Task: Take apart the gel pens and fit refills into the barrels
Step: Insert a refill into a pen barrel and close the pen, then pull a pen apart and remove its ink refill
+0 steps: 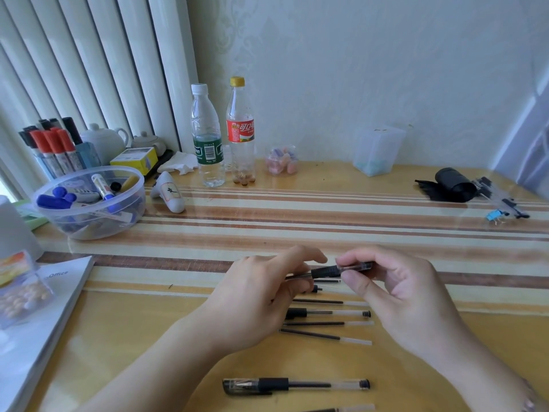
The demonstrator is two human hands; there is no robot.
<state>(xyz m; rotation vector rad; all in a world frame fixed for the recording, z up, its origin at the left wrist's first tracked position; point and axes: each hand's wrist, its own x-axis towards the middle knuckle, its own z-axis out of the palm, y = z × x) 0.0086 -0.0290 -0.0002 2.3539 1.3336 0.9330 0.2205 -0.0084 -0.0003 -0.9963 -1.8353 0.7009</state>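
The table (297,221) is yellow with brown and cream stripes, black-gripped clear pens (297,384) at six o'clock, blue-capped markers (56,200) at nine.

A home desk set against a wallpapered wall (386,69) beside vertical blinds (89,55). Domestic clutter lines its far edge: a white teapot (102,141), a water bottle (207,135), a cola bottle (240,130), and a tub of markers (89,200) on the striped tabletop (297,221).
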